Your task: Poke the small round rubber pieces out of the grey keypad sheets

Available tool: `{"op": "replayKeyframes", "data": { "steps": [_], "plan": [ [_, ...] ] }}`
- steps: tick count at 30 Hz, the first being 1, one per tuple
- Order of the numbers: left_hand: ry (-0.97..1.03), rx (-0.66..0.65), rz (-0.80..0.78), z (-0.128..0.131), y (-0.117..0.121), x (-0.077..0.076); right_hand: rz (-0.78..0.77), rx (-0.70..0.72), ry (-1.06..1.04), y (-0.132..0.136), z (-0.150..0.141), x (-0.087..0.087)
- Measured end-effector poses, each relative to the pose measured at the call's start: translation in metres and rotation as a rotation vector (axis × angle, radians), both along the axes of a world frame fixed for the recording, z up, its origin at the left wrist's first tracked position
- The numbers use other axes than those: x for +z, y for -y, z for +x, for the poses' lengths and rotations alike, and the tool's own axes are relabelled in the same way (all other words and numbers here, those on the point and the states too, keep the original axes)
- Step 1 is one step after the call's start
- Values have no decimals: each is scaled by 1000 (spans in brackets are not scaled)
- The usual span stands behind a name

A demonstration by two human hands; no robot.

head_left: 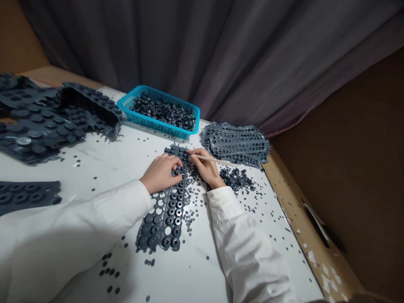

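A dark grey rubber sheet (pixel 172 206) of moulded round parts lies lengthwise before me on the white table. Some of its round places are open holes that show the white below. My left hand (pixel 164 170) rests on the sheet's upper half, fingers curled against its right part. At the sheet's upper right edge, my right hand (pixel 203 166) grips a thin pale stick (pixel 217 160), whose tip end is near the sheet. Beneath and beside the right hand are many small dark discs (pixel 191 210) and a heap of small rubber parts (pixel 236 179).
A blue basket (pixel 123 104) of small dark parts stands at the back. Perforated sheets (pixel 236 143) are stacked behind my right hand. Larger moulded sheets (pixel 47 122) pile up at the left, near another strip (pixel 25 195). A dark slim tool (pixel 315 223) lies beyond the table's right edge.
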State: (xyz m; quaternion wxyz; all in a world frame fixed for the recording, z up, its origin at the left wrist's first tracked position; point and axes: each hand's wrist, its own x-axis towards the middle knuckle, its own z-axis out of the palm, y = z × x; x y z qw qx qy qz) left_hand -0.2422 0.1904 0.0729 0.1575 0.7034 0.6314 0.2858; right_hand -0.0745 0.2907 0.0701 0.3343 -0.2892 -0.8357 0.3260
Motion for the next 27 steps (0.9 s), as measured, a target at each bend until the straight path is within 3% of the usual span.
{"op": "replayKeyframes", "data": {
  "steps": [9, 12, 15, 21, 27],
  "plan": [
    [-1, 6, 2, 1, 0, 1, 214, 3, 130, -2, -3, -3],
    [-7, 6, 1, 1, 0, 1, 287, -151, 236, -5, -3, -3],
    [-10, 4, -2, 1, 0, 1, 290, -284, 177, -9, -2, -4],
    [-10, 2, -1, 1, -1, -1, 194, -61, 37, -8, -3, -5],
    [-11, 4, -5, 1, -1, 0, 194, -60, 122, -10, -6, -7]
  ]
}}
